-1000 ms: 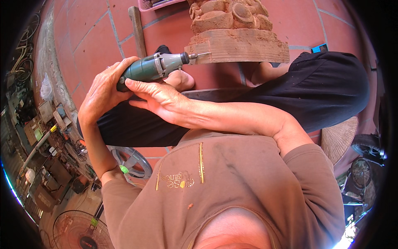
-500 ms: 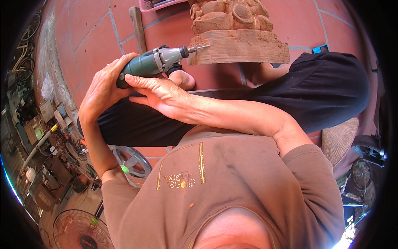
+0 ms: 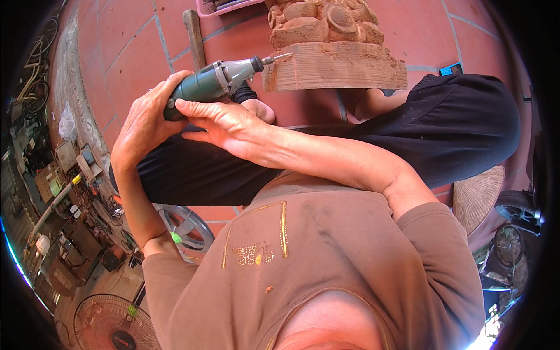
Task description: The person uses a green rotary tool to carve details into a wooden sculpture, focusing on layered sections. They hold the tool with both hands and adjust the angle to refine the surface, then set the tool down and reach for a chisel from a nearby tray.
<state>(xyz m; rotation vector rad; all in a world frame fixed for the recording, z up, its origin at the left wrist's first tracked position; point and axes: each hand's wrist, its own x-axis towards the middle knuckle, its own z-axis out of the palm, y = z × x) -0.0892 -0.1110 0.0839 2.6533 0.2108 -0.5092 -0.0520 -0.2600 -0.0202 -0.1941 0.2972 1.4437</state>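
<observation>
Both hands are on the grinder [image 3: 213,83] now; the left hand [image 3: 143,119] is wrapped tight round its green rear end, fingers curled over the top; the right hand [image 3: 224,123] lies along the underside of the body with fingers stretched out and close together, pressing against the tool rather than gripping round it. The grinder points right, nearly level, its thin bit touching the top left corner of the carving [image 3: 332,44], a pale wood block with ribbed base and rounded forms above; the carving stands on the red tiled floor [image 3: 125,35], just beyond the black trouser legs [image 3: 443,125]. A wooden handle [image 3: 194,38] lies on the tiles behind the grinder; a pink tray [image 3: 224,6] sits at the top edge. The right forearm crosses the lap and hides part of it. A woven hat [image 3: 478,195] lies at right; a fan [image 3: 114,324] stands lower left, a metal wheel [image 3: 186,224] nearer.
</observation>
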